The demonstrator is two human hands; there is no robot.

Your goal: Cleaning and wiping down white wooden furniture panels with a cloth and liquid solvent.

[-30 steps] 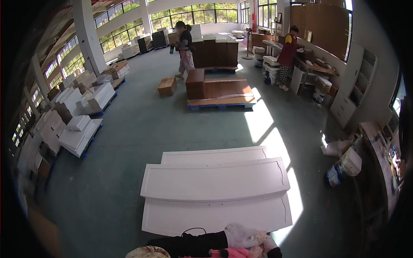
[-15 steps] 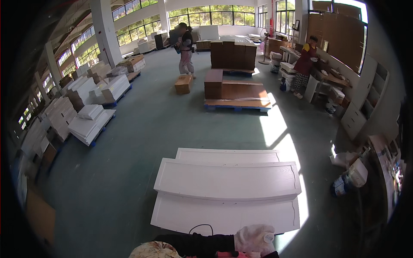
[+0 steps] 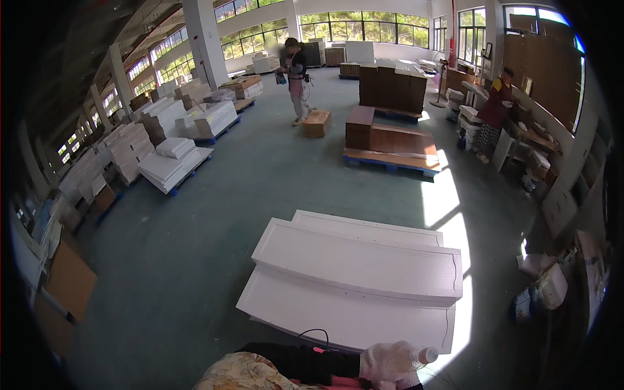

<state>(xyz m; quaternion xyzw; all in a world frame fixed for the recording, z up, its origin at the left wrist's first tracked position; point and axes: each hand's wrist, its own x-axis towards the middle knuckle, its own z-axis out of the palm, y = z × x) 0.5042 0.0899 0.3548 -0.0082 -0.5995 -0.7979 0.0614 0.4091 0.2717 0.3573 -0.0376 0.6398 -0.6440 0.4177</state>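
Note:
A dark-sleeved arm reaches across the bottom edge from the left, with floral cloth point(image 3: 244, 374) beside it. At its end is my left hand point(image 3: 387, 364), in a pale knit glove. Its fingers seem closed round a small whitish cylinder with a round end point(image 3: 428, 355), whose kind I cannot make out. Below the sleeve a pink-red piece point(image 3: 348, 381) shows, and a thin black loop of cord point(image 3: 315, 331) rises above it. My right hand is not visible. Just beyond the glove lie long white panels point(image 3: 357, 257), stacked in offset layers.
Pallets of white boards point(image 3: 174, 162) line the left. Ahead stand a pallet of brown boards point(image 3: 403, 143), a taller brown stack point(image 3: 392, 91) and a cardboard box point(image 3: 317, 123). One person point(image 3: 298, 81) stands behind the box, another point(image 3: 497, 110) at a right-hand bench. A bucket point(image 3: 552, 286) sits right.
The view has swung left, so the room and panels shift right and appear tilted. The cylinder's round end now juts out from the glove's right side.

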